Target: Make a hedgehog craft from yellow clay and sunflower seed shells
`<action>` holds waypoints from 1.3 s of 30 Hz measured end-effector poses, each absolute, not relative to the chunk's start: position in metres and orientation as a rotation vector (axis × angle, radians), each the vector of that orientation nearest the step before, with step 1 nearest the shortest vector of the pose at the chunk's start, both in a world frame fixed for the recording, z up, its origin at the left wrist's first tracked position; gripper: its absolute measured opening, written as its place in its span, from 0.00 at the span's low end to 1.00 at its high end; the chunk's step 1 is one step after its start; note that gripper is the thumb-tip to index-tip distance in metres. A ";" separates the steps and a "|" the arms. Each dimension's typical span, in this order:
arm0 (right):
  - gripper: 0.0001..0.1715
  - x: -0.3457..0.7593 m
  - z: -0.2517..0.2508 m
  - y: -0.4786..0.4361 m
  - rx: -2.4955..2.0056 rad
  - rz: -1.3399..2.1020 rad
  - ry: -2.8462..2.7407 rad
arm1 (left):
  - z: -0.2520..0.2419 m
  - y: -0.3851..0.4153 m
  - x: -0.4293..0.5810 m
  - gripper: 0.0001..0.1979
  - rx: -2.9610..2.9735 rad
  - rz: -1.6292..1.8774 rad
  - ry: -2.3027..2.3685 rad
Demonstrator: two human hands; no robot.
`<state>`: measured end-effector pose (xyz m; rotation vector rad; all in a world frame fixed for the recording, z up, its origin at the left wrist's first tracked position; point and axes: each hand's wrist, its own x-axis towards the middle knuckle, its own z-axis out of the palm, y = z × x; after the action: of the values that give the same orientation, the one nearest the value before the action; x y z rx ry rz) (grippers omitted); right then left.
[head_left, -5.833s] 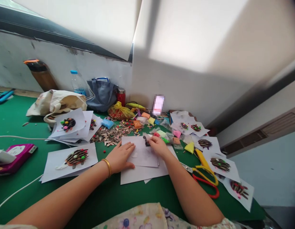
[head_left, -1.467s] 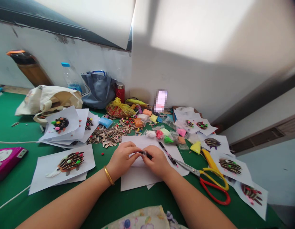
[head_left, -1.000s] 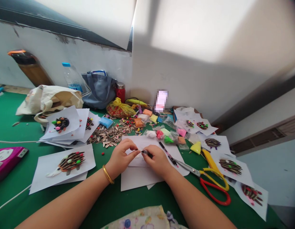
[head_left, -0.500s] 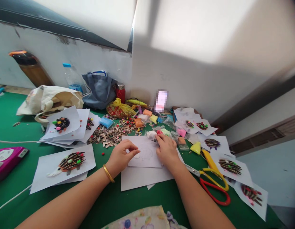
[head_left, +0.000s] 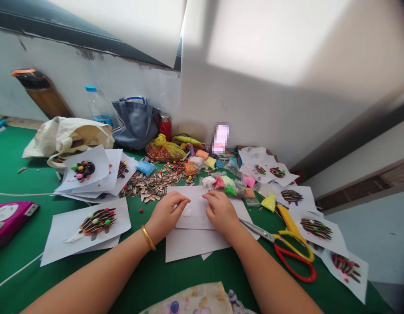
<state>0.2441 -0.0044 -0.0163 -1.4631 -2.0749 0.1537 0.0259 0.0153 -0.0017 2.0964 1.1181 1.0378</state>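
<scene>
On the green tabletop [head_left: 139, 274], a drawing page [head_left: 200, 223] is laid on a bigger sheet [head_left: 195, 246], and over it the left hand [head_left: 167, 213] is pinched at thumb and finger while the right hand [head_left: 221, 213] is bent with a small gap by its thumb, though whether something tiny is held cannot be told. The page could be pushed crooked if bumped by a wrist, and the little white lump [head_left: 187, 213] on it smeared if brushed by the left fingers. Farther back, seeds [head_left: 152, 186] and red clay [head_left: 218, 183] could be knocked onto the paper by a careless reach.
</scene>
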 end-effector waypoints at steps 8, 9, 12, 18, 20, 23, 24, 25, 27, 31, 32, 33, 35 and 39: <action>0.20 0.241 -0.018 -0.006 -1.526 0.277 -2.105 | -0.001 0.014 0.026 0.06 2.087 1.064 1.136; 0.19 0.240 -0.019 -0.006 -1.540 0.291 -2.112 | -0.001 0.014 0.027 0.04 2.081 1.068 1.121; 0.19 0.240 -0.021 -0.005 -1.560 0.308 -2.131 | -0.001 0.014 0.026 0.07 2.096 1.053 1.095; 0.18 0.239 -0.021 -0.004 -1.553 0.335 -2.117 | -0.001 0.014 0.026 0.08 2.103 1.073 1.138; 0.17 0.240 -0.021 -0.004 -1.556 0.340 -2.111 | -0.002 0.014 0.027 0.06 2.105 1.089 1.135; 0.18 0.240 -0.022 -0.003 -1.557 0.344 -2.111 | -0.002 0.014 0.027 0.04 2.108 1.095 1.119; 0.18 0.240 -0.022 -0.003 -1.557 0.345 -2.112 | -0.002 0.014 0.027 0.05 2.112 1.092 1.110; 0.18 0.240 -0.022 -0.003 -1.557 0.345 -2.113 | -0.001 0.014 0.026 0.06 2.118 1.081 1.101; 0.18 0.240 -0.022 -0.003 -1.560 0.349 -2.114 | 0.000 0.014 0.026 0.10 2.134 1.051 1.091; 0.18 0.240 -0.022 -0.003 -1.564 0.353 -2.109 | 0.003 0.012 0.027 0.16 2.134 1.042 1.162; 0.18 0.240 -0.022 -0.003 -1.565 0.351 -2.109 | 0.003 0.012 0.027 0.14 2.120 1.055 1.177; 0.18 0.240 -0.022 -0.003 -1.565 0.349 -2.110 | 0.002 0.013 0.027 0.12 2.097 1.071 1.184; 0.17 0.240 -0.023 -0.003 -1.564 0.345 -2.112 | -0.002 0.018 0.024 0.08 1.980 1.131 1.207; 0.17 0.240 -0.021 -0.003 -1.567 0.353 -2.118 | -0.005 0.034 0.012 0.14 1.388 1.505 1.306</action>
<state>0.2397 -0.0034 -0.0213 -1.5665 -2.1180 0.3531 0.0121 0.0341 -0.0054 1.3881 1.3063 1.5054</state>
